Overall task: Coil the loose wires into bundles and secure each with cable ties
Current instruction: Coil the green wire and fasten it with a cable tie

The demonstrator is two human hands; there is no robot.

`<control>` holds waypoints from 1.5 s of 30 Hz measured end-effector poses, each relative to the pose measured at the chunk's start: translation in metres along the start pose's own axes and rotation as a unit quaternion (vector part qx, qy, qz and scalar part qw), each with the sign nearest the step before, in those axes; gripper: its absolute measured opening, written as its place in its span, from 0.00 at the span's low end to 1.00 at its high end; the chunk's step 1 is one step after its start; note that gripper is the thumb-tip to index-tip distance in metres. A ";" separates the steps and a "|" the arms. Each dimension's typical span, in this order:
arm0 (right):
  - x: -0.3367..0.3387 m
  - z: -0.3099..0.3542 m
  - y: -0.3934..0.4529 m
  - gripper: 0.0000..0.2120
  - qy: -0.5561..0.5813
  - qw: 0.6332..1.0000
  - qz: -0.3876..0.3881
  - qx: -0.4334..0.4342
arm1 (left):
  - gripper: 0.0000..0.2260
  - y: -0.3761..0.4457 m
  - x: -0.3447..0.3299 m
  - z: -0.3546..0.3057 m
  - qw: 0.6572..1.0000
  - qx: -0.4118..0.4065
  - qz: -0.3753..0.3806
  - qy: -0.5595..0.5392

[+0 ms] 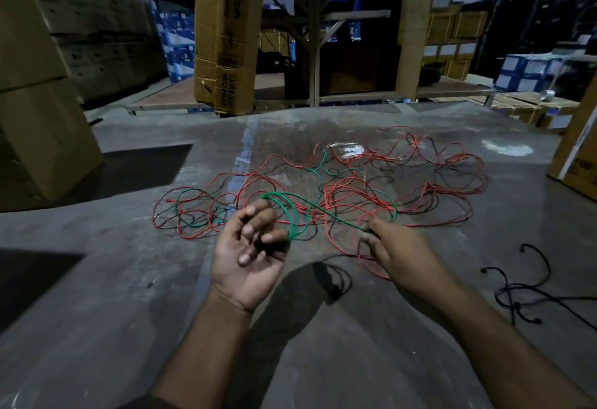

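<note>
1. Left hand (250,247): palm up, just on the near side of the wire tangle (323,192). Its fingers are loosely curled, and several loops of green wire (292,214) hang round the fingertips, forming a small coil.
2. Right hand (392,247): back of the hand to the camera, near edge of the tangle. Thumb and forefinger pinch the same green wire, which runs taut from the coil to this hand.
3. Black cords (517,289): lying on the concrete floor (97,295), to the right of the tangle and nearer the camera. Another dark cord lies between the two forearms.
4. Wire tangle: red, black and green strands spread loose over the floor, just beyond both hands. More green wire lies within it, left and centre.
5. Cardboard boxes (42,137): stacked on the floor to the left of the tangle.
6. Tall carton (226,33): upright behind the tangle, in front of a wooden rack (313,30). Further stacked boxes stand to the far right.
</note>
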State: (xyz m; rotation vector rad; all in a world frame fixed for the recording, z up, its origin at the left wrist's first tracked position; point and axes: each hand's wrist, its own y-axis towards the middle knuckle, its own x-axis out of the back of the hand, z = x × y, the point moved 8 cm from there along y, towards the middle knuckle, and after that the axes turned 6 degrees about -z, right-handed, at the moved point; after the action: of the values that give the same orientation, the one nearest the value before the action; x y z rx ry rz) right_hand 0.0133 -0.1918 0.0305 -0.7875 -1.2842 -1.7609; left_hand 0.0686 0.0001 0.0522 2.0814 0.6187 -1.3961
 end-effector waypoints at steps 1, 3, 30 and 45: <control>0.007 0.007 -0.001 0.09 0.033 0.999 -0.033 0.011 | 0.06 -0.001 0.003 -0.011 0.999 -0.035 -0.015 -0.015; 0.036 0.022 -0.005 0.10 0.056 0.983 -0.167 0.053 | 0.08 -0.004 0.013 -0.031 0.991 -0.110 -0.079 -0.015; 0.038 0.057 -0.013 0.09 0.098 0.969 -0.187 0.127 | 0.17 -0.002 0.001 0.042 0.803 -0.021 -0.094 0.588; 0.027 0.007 0.002 0.01 -0.062 0.991 -0.117 0.013 | 0.13 -0.001 0.013 -0.018 0.996 -0.065 -0.057 -0.017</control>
State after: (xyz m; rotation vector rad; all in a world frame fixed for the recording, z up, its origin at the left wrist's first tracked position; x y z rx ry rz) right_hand 0.0019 -0.1920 0.0556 -0.7673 -1.5318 -1.8983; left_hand 0.0849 0.0135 0.0457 1.9428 0.8046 -1.4106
